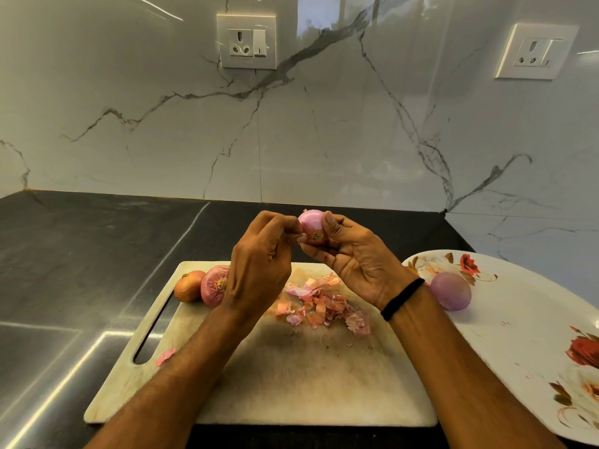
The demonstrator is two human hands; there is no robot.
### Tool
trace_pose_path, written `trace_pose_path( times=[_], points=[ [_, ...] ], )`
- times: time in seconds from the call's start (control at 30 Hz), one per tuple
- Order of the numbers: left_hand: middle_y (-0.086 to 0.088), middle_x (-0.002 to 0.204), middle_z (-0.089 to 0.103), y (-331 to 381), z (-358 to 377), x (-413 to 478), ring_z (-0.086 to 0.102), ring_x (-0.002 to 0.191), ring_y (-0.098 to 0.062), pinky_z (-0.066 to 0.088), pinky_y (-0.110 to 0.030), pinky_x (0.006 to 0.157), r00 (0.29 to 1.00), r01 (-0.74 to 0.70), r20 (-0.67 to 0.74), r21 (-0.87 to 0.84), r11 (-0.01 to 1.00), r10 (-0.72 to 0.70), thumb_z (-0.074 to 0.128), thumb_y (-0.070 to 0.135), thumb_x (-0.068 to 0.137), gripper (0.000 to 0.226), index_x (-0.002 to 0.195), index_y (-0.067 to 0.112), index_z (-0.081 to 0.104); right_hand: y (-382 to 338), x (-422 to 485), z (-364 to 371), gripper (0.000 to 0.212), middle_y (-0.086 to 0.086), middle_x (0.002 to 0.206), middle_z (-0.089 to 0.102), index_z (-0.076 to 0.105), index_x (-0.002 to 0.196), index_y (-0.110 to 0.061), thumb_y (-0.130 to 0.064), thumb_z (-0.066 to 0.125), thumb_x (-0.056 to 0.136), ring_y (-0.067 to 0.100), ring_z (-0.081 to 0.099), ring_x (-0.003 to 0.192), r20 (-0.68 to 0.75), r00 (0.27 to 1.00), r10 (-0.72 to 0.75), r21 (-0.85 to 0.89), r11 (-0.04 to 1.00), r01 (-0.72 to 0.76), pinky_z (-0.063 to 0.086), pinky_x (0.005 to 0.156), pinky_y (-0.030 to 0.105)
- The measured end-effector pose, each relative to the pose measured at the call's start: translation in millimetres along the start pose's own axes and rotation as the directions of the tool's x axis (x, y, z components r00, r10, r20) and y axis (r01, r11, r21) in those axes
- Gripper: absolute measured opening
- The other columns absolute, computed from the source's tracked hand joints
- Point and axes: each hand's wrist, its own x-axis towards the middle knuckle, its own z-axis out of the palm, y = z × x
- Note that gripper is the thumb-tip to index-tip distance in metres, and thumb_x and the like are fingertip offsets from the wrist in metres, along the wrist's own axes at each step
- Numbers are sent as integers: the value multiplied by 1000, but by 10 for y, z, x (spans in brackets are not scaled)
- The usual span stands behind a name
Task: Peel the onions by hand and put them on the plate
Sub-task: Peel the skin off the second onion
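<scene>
Two unpeeled onions, a round orange-brown onion [189, 286] and a papery pink-red onion [214, 285], wait at the left of the pale cutting board [291, 384]. The left hand [259, 264] pinches skin on a nearly bare pink onion [312, 226] gripped in the right hand [353, 257] above it. One peeled purple onion [450, 294] lies on the white floral plate [518, 319]; three seem left.

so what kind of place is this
Most likely a home kitchen: a dark polished stone countertop against a white marble-look wall with white plug sockets, a pale worn rectangular cutting board strewn with pink onion skins, and a white flower-printed plate holding a peeled purple onion.
</scene>
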Motion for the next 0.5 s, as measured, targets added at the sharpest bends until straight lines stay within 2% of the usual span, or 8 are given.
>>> trace_pose_path(
  times=[0.23, 0.4, 0.5],
  points=[
    [-11, 109, 63, 4, 29, 2, 58, 83, -11, 50, -14, 71, 999, 50, -2, -5, 999, -50, 69, 10, 89, 21, 108, 4, 66, -13, 5, 4, 51, 28, 128, 58, 58, 125, 0, -26, 66, 82, 36, 67, 105, 0, 1000, 2, 17, 1000, -2, 58, 89, 42],
    [-12, 106, 65, -18, 19, 7, 62, 90, -15, 54, -19, 77, 999, 33, -14, -19, 999, -33, 72, 4, 89, 20, 107, 3, 67, 0, 5, 5, 47, 28, 126, 59, 60, 121, -1, -27, 66, 82, 36, 67, 103, -4, 1000, 6, 2, 1000, -6, 59, 87, 42],
    [-10, 102, 65, -26, 17, -6, 62, 91, -12, 55, -18, 79, 999, 24, -22, -27, 999, -24, 71, 1, 89, 16, 104, 3, 67, 4, 3, 6, 47, 26, 124, 60, 60, 120, -1, -27, 66, 81, 35, 68, 102, -3, 1000, -2, -13, 1000, 2, 59, 87, 42]
  ],
)
